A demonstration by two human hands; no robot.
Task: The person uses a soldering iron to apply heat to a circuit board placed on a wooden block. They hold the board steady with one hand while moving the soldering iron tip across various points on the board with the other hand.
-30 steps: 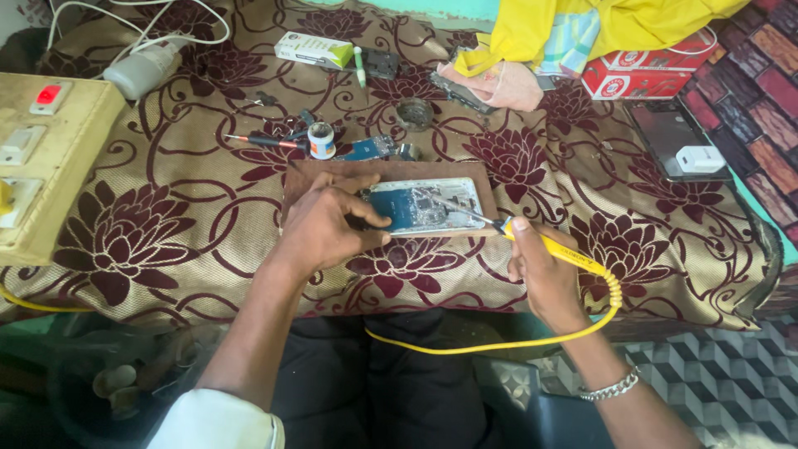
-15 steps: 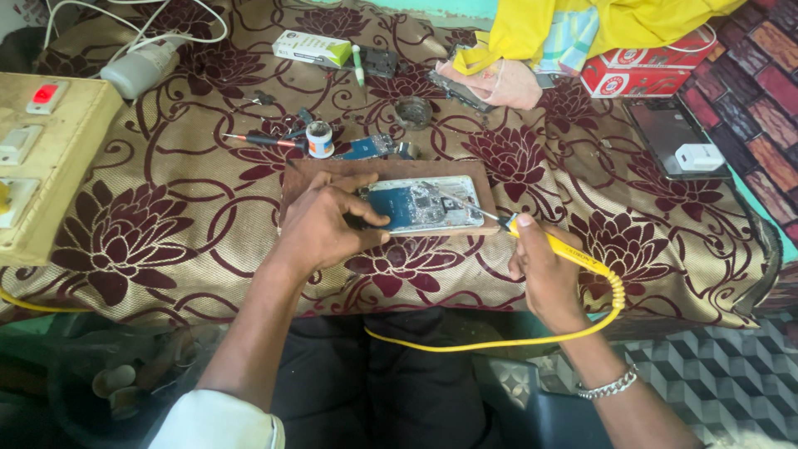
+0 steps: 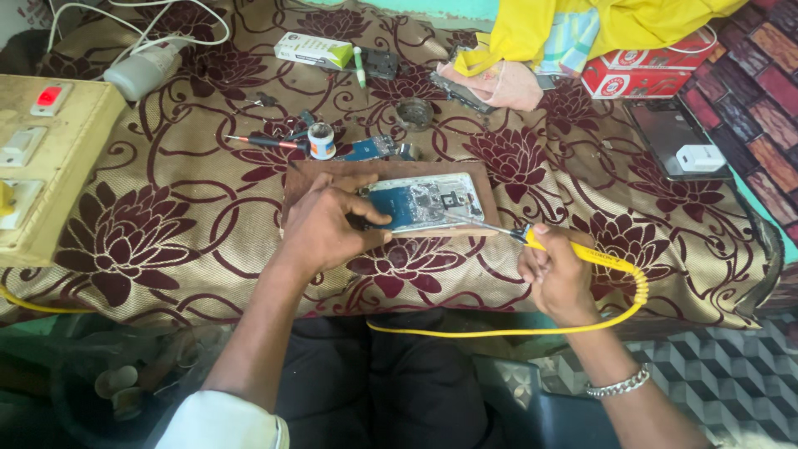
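An opened phone [image 3: 424, 202] with its blue circuit board showing lies on a brown wooden board [image 3: 391, 171] on the flowered cloth. My left hand [image 3: 326, 224] presses down on the phone's left end and holds it steady. My right hand [image 3: 555, 274] grips a yellow-handled soldering iron [image 3: 573, 248]. Its thin metal tip reaches left onto the phone's lower right part. The iron's yellow cord [image 3: 532, 328] loops down past my wrist and across my lap.
Behind the board lie a screwdriver [image 3: 253, 141], a small solder spool [image 3: 321, 140] and a blue circuit part [image 3: 366, 150]. A switch box [image 3: 41, 166] stands at the left, a red carton [image 3: 640, 75] and yellow cloth [image 3: 582, 25] at the back right, a dark phone with a white adapter [image 3: 686, 141] at right.
The iron's tip has shifted slightly on the phone's right part; my left hand stays pressed on the phone.
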